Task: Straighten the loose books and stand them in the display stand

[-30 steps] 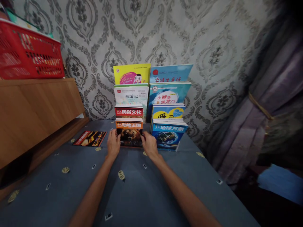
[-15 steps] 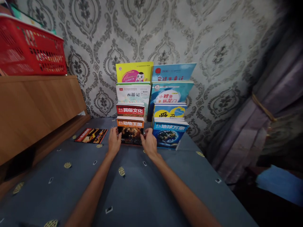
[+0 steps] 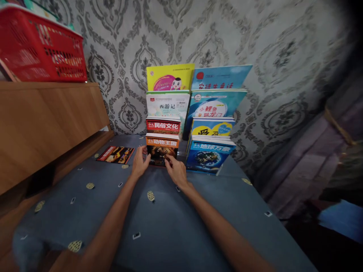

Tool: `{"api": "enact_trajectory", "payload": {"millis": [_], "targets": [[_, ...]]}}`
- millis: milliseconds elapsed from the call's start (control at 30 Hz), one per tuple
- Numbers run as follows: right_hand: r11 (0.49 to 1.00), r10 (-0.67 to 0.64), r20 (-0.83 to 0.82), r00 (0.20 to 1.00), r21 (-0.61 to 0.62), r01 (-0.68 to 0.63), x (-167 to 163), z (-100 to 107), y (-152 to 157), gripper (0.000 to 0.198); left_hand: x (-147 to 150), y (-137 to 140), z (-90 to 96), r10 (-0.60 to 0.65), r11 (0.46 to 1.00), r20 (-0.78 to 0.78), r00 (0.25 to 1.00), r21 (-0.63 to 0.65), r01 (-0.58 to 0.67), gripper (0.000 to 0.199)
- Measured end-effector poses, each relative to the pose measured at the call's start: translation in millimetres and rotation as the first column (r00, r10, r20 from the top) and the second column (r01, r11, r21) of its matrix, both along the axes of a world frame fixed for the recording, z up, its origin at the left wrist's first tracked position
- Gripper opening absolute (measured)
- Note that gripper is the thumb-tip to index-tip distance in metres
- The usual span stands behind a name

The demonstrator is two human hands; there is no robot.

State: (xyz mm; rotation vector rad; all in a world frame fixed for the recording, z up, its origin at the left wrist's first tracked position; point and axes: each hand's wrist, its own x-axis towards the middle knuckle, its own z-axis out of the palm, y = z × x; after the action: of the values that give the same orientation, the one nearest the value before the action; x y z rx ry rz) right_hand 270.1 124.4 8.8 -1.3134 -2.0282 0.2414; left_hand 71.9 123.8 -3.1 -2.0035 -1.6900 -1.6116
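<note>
A book with an orange title band and a lion on its cover (image 3: 162, 142) stands upright at the front of the left row. My left hand (image 3: 140, 161) is at its left edge, thumb in front of the cover and fingers beside the edge, with a gap between them. Against the lower right of the cover rest the bent fingertips of my right hand (image 3: 176, 170), thumb and forefinger slightly apart. Behind it rise a red-banded book (image 3: 163, 125), a white book (image 3: 167, 105) and a yellow book (image 3: 170, 77). A blue book with a globe (image 3: 208, 158) fronts the right row.
The right row also holds a yellow-and-blue book (image 3: 212, 127), a teal book (image 3: 217, 102) and a blue book (image 3: 221, 76). One dark book (image 3: 115, 154) lies flat at left. A red basket (image 3: 64, 56) sits on a wooden cabinet (image 3: 56, 121). Patterned cloth (image 3: 159, 226) covers the surface.
My right hand has shifted from the lion book's right edge onto its front cover. My left hand stays by the left edge. The view has tilted and moved slightly.
</note>
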Motion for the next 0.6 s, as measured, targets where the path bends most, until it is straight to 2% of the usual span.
{"api": "enact_trajectory", "payload": {"millis": [33,100,233,267,333,400,433,600], "targets": [[1.000,0.001,0.003,1.000,-0.004,-0.001,-0.5,-1.1,-0.2,0.037,-5.9,-0.9,-1.1,0.017,0.999,-0.026,1.000,-0.027,-0.018,0.033],[1.000,0.000,0.006,1.000,-0.009,0.000,-1.1,-3.5,-0.4,0.038,-19.8,-3.8,-3.7,0.125,0.986,-0.096,0.988,-0.101,-0.134,0.031],[1.000,0.013,0.008,1.000,-0.002,-0.013,-2.1,-8.7,-1.8,0.040,-47.5,-12.1,-11.2,0.372,0.895,-0.164,0.914,-0.198,-0.400,0.038],[1.000,0.015,0.011,1.000,0.001,-0.015,-2.4,-10.0,-2.5,0.041,-52.8,-13.9,-13.3,0.429,0.847,-0.205,0.880,-0.248,-0.471,0.041],[1.000,0.018,0.021,1.000,0.003,-0.018,-3.4,-12.8,-4.0,0.042,-60.7,-16.4,-16.9,0.497,0.691,-0.357,0.791,-0.388,-0.610,0.052],[1.000,0.014,0.036,0.999,0.003,-0.014,-4.8,-16.1,-5.4,0.043,-65.3,-17.4,-18.7,0.476,0.528,-0.506,0.719,-0.489,-0.694,0.061],[1.000,0.012,0.046,0.999,0.002,-0.012,-5.6,-18.1,-6.0,0.043,-66.7,-17.6,-18.6,0.450,0.484,-0.548,0.705,-0.514,-0.708,0.062],[0.999,0.030,0.092,0.995,-0.024,-0.028,-7.6,-31.3,-6.2,0.045,-70.5,-18.6,-11.7,0.384,0.461,-0.606,0.696,-0.527,-0.714,0.054]]}}
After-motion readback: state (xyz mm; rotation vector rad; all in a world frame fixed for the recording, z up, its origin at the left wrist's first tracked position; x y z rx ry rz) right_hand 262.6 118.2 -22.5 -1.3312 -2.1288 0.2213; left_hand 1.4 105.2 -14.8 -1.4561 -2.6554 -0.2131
